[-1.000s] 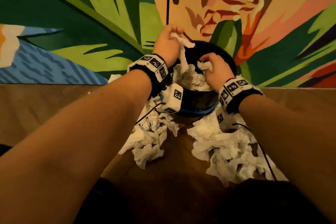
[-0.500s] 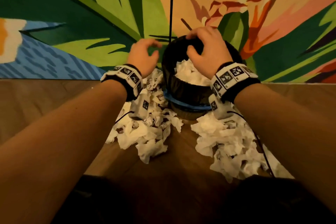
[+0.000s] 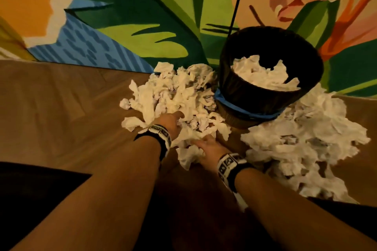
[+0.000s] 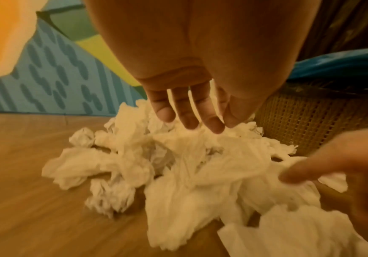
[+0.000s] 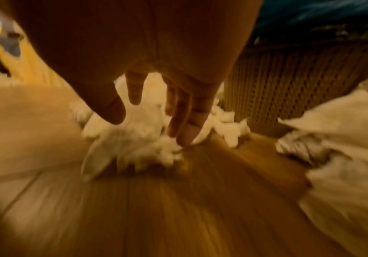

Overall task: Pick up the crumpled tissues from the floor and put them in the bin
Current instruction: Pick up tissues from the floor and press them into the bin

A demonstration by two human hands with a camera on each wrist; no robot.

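**Tissues: bin part-filled, most still on floor**

Tissues point(image 3: 175, 96) heaped left of the bin point(image 3: 255, 96), a second heap point(image 3: 306, 144) to its right. White, crumpled, soft wads. Some already lie inside the bin. Left hand point(image 3: 171, 123) spread, fingers on the left heap; right hand point(image 3: 208, 146) likewise, apparently gripping nothing (blurred).

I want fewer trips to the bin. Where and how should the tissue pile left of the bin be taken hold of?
Probably scoop the tissue pile from its low outer edges: left hand from the left, right hand from the near side, pressing inward. It is loose, separate crumples on the floor, so a pinch from above would lift few. The bin blocks its right side.
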